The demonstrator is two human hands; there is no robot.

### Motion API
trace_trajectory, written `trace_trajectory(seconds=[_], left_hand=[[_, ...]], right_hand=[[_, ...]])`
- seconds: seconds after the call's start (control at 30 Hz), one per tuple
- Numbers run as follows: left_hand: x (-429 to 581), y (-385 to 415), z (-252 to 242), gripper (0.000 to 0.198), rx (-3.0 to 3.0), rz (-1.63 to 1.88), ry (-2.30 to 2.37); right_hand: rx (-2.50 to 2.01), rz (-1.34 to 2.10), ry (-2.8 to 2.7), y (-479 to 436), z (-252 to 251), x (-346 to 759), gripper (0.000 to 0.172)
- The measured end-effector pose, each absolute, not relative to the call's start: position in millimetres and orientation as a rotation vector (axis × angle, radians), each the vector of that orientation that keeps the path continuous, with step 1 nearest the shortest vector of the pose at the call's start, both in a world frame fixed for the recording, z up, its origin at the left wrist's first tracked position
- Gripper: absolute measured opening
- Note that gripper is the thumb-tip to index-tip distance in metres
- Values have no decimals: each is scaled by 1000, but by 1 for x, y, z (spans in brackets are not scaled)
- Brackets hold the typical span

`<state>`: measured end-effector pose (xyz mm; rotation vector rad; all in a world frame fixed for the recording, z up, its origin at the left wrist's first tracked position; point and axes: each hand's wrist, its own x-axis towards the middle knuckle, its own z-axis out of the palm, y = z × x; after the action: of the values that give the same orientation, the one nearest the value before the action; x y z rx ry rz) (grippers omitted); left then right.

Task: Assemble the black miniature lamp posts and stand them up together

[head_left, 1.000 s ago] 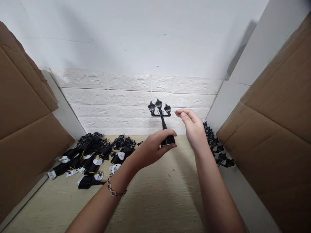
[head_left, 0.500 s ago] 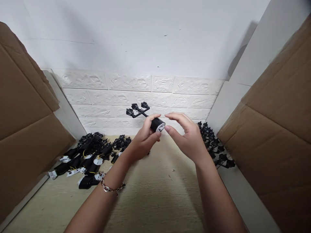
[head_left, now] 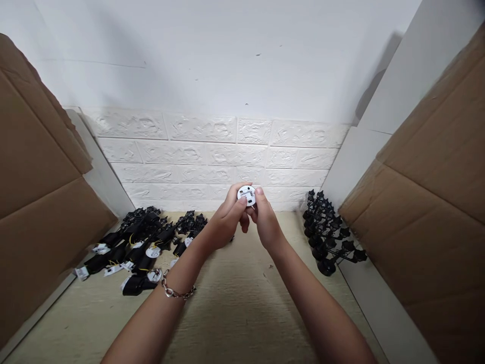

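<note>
Between my hands is a miniature street lamp (head_left: 246,194), its round white base facing me and its black post and lanterns hidden behind. My left hand (head_left: 228,215) is closed around the base from the left, thumb on the white face. My right hand (head_left: 267,217) grips it from the right, thumb at the upper right edge of the base. Both hands are held above the table, in front of the brick-patterned wall.
Several black lamps with white caps and yellow wires (head_left: 144,253) lie heaped on the left of the wooden table (head_left: 242,313). Several more black lamps (head_left: 322,227) line the right side. Cardboard panels (head_left: 435,187) flank both sides; a white brick-patterned wall (head_left: 220,131) stands behind.
My right hand has moved left and closed on the lamp's base. The lamp has turned so its white underside faces me and its lanterns no longer show.
</note>
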<state>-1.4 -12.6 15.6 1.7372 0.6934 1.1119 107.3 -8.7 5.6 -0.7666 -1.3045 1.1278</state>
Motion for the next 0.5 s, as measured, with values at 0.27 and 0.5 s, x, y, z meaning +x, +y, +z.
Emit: trace_trajectory(seconds=[0.27,0.5], left_hand=[[-1,-18,20,28,1776,1001,662],[7,-17,13,31,1717,1109,693]], right_hand=[[-732,1102,-1313,-16,7,105,35],[-720,1029,-1263,-17,4,103,24]])
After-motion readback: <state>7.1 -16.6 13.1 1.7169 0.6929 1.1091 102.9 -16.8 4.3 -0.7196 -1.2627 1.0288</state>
